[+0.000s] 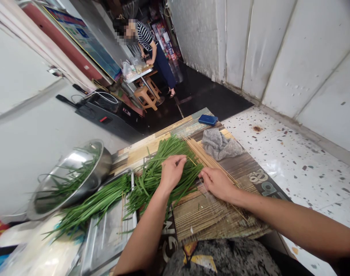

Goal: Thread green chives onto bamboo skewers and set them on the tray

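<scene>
A loose heap of garlic chives (151, 172) lies on the wood-patterned table in front of me. Over the heap, my left hand (172, 171) is closed in a pinch, and a thin bamboo skewer (192, 161) runs from its fingertips toward the right. My right hand (217, 183) is closed too, its thumb and finger pinching chive ends at the heap's right edge. Beside it lies a bundle of bamboo skewers (205, 153), partly under my right wrist. To the left, bunched chives (98, 203) rest across a metal tray (105, 237).
A steel bowl (101, 153) with more chives stands tilted at left. A grey cloth (221, 145) and a blue box-like item (208, 120) lie on the table's far right. In the background a person (151, 42) bends over a small table (138, 74) with stools (146, 97).
</scene>
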Demonstrator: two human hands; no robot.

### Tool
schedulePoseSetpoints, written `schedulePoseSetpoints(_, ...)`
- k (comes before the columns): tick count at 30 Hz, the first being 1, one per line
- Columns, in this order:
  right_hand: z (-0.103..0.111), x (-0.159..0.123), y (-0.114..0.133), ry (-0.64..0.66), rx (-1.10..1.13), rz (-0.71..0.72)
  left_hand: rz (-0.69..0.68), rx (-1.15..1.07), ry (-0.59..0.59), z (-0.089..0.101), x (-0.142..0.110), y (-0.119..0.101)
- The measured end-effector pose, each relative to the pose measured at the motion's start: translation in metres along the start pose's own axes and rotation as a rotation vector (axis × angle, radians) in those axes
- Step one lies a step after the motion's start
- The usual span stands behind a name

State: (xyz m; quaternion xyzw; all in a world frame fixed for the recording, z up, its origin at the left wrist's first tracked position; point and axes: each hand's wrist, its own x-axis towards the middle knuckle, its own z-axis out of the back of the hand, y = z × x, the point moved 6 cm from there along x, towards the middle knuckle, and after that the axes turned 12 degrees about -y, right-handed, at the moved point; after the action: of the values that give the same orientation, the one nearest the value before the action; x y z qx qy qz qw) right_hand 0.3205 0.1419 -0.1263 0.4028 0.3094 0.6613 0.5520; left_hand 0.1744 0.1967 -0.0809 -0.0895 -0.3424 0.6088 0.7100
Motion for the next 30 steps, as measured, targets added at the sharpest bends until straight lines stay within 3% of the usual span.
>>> schedulePoseSetpoints(10,0.000,0.000,0.000,-0.003,0.001,0.000,0.002,0.003,0.011,0.000,0.000,-0.003)
schedulePoseSetpoints(21,-0.002,0.000,-0.002,-0.019,0.002,0.011,-0.115,0.056,-0.076,0.003,-0.005,-0.011)
schedulePoseSetpoints(30,0.001,0.000,0.001,-0.007,0.009,-0.011,-0.137,0.087,-0.055,0.001,-0.005,-0.010)
